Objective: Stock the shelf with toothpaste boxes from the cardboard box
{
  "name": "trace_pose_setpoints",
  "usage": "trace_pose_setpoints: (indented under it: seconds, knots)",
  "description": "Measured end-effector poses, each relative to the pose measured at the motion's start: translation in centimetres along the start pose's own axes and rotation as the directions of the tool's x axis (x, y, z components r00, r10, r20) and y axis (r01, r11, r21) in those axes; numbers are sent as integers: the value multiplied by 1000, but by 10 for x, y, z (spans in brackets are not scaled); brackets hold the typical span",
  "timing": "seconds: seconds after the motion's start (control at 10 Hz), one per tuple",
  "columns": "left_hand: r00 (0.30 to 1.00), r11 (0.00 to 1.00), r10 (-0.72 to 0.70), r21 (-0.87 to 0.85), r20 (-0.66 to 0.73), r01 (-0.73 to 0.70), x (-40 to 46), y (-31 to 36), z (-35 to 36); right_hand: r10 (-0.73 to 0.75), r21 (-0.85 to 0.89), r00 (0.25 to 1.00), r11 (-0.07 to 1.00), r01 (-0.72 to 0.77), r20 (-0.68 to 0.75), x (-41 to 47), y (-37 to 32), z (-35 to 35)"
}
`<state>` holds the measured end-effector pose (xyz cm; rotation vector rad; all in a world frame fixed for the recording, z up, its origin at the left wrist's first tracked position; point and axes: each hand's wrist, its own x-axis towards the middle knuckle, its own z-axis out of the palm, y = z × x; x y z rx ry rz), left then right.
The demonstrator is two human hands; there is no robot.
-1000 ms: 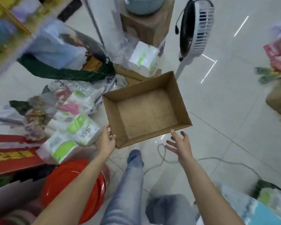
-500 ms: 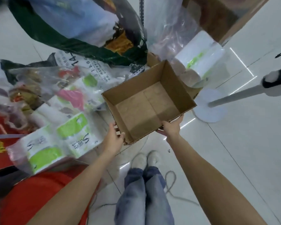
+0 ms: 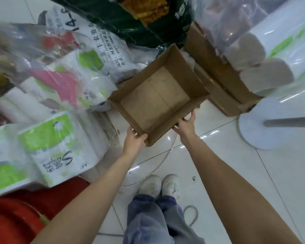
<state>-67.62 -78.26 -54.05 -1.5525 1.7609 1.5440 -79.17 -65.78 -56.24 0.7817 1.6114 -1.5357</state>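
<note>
Your left hand and right hand each grip the near rim of the brown cardboard box. It is open-topped, with only its bare, creased floor showing inside.

We find open white floor tile to the right of and below the cardboard box; passage there is unobstructed apart from a white fan base and its grey pole. To the left, wrapped tissue packs crowd close beside the box. Behind it a green sack and a second carton bearing paper rolls block access. A thin cord loops beside our legs.
</note>
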Motion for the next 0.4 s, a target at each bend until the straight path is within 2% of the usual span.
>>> trace_pose_setpoints:
  seconds: [0.2, 0.3, 0.4]
  knots:
    - [996, 984, -78, 167, 43, 70, 5, 12, 6, 79, -148, 997, 986, -78, 2, -10, -12, 10]
    - [999, 956, -19, 293, 32, 9, -23, 29, -1, 8, -304, 1000, 953, -6, 5, -47, -23, 1]
    - [993, 923, 97, 367, 71, -117, -58, 54, -10, -126, -414, 992, 904, 102, -29, -87, -42, -8]
